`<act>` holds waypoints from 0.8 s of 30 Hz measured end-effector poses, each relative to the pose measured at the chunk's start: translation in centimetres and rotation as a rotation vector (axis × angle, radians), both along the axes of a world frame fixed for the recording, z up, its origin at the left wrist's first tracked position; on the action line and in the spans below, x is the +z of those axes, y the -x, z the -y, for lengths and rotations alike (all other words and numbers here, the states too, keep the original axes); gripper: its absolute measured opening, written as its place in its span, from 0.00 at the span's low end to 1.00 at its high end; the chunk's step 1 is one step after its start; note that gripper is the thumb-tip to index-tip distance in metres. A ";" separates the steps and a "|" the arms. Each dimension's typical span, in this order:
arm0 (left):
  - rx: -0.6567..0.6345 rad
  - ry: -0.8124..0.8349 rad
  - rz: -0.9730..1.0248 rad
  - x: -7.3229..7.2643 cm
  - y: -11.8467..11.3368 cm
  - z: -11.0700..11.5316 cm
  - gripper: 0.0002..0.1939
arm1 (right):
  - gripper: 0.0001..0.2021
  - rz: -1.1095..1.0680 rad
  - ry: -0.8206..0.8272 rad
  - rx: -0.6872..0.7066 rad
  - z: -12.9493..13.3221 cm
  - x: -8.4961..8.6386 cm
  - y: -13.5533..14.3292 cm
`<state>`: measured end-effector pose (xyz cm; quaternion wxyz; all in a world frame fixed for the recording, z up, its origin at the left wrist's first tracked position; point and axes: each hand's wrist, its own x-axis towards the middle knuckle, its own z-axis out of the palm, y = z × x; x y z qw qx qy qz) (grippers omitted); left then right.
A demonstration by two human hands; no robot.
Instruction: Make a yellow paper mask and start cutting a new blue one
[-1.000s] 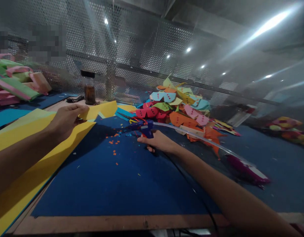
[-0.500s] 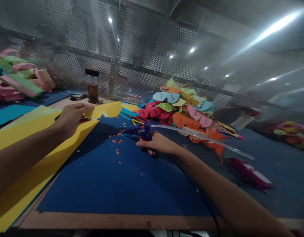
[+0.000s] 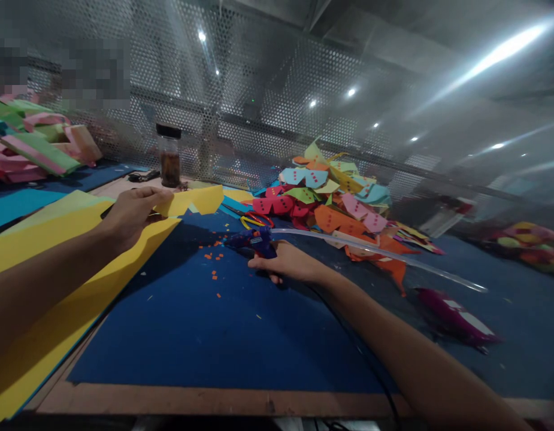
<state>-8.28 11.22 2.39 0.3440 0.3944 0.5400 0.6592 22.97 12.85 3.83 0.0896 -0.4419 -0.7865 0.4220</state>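
My left hand [image 3: 137, 212] pinches a yellow paper cutout [image 3: 198, 200] by its left end and holds it above the sheets. Wrapped round the handle of a blue glue gun [image 3: 255, 239] is my right hand [image 3: 288, 261]. The gun's nozzle points left, over small orange paper bits [image 3: 214, 275] on the blue mat [image 3: 205, 341]. Out of its back runs a long clear glue stick [image 3: 384, 245]. Scissors with red and yellow handles [image 3: 252, 220] lie just behind the gun. Under my left forearm are large yellow paper sheets [image 3: 79, 323].
Colourful paper cutouts with dots [image 3: 330, 203] are heaped at the back. A dark-lidded jar [image 3: 169, 155] stands near the perforated metal screen [image 3: 241, 131]. A purple pouch [image 3: 456, 316] lies right. Folded pink and green paper pieces [image 3: 43, 149] pile up far left. A black cord [image 3: 348, 335] crosses the front edge.
The clear glue stick's free end now reaches further right and slightly lower. The glue gun has tilted a little. Both hands stay nearly where they were, with the same holds.
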 end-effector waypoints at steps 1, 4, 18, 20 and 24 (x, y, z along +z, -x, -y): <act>-0.001 0.000 0.000 0.0 0.0 0.0 0.12 | 0.15 -0.001 -0.004 0.001 0.0 0.0 0.0; -0.009 -0.001 -0.002 0.1 -0.1 0.1 0.12 | 0.15 0.011 -0.011 0.001 0.0 0.0 0.0; -0.008 0.007 0.010 0.2 -0.3 0.2 0.11 | 0.16 -0.006 -0.003 -0.006 0.0 -0.1 0.0; -0.009 0.010 0.015 0.4 -0.4 0.3 0.11 | 0.17 -0.034 0.005 -0.009 0.1 -0.1 -0.1; -0.031 0.025 0.017 0.6 -0.8 0.6 0.12 | 0.18 -0.091 0.015 -0.002 0.7 0.1 -0.6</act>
